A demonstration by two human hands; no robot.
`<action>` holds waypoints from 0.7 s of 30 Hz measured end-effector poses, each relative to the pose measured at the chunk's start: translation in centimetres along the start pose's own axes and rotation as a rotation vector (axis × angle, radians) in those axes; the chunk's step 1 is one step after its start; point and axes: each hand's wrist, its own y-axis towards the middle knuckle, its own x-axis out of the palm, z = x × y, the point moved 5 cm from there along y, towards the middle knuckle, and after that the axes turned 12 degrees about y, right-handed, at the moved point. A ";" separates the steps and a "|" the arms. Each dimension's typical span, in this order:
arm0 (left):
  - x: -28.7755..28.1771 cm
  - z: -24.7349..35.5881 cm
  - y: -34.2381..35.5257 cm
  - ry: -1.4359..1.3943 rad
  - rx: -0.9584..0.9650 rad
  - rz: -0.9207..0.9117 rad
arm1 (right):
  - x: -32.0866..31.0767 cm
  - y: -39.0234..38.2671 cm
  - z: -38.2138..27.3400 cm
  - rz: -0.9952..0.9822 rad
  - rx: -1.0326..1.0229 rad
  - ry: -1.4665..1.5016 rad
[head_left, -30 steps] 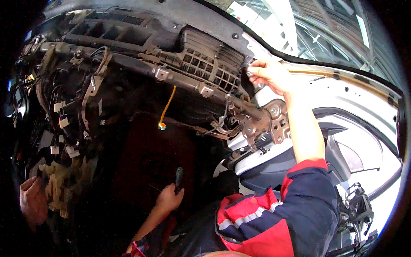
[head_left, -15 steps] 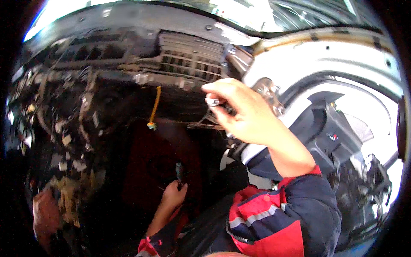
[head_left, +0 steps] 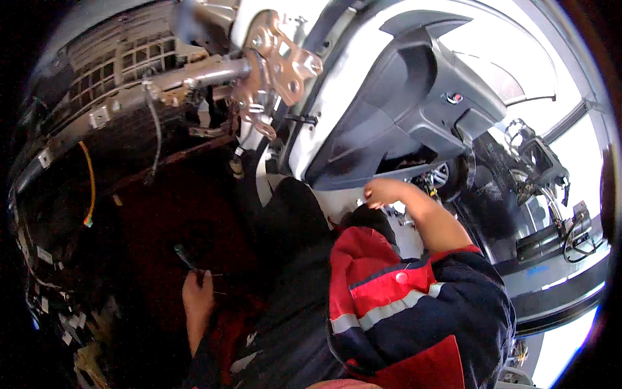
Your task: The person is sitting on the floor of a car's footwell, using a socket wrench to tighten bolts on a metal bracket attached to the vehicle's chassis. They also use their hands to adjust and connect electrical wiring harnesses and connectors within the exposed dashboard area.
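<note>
My left hand [head_left: 197, 295] is low in the dark footwell, closed on a slim tool with a dark teal handle [head_left: 183, 255]. My right hand [head_left: 383, 193] hangs over the door opening just below the grey door panel [head_left: 395, 97], its fingers curled; what they hold, if anything, is too small to make out. A red and dark sleeve [head_left: 382, 292] covers that arm. Above the footwell, a bare metal crossbeam [head_left: 207, 72] ends in a bracket [head_left: 285, 71]. A yellow wire with a connector [head_left: 91, 188] hangs from the dash area.
Bundles of wires and white connectors [head_left: 48, 272] hang at the left. An exposed vent grille [head_left: 123, 65] is at the top left. The open car door stands to the right, with dark parts [head_left: 538, 162] and part of a wheel [head_left: 439, 174] beyond it.
The view has swung toward the door. My right hand has come away from the dash's end, carrying a small metallic piece midway, down toward the door opening. My left hand still grips the tool.
</note>
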 end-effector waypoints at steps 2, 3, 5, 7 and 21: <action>-0.4 -0.5 -1.5 0.091 -0.098 -0.065 | -1.6 -1.6 3.8 0.353 0.053 0.300; -0.1 -1.1 -1.9 0.081 -0.124 -0.076 | -3.2 -1.8 7.2 0.532 -0.054 0.262; 1.4 -4.8 -2.1 0.052 -0.126 -0.097 | -5.7 -0.9 12.8 0.826 -0.272 0.456; 3.3 -10.1 -0.5 0.030 -0.075 -0.103 | -7.4 3.0 13.0 0.929 -0.180 1.005; 1.9 -2.9 0.3 0.098 -0.138 -0.145 | -4.9 11.9 17.4 0.503 0.295 0.274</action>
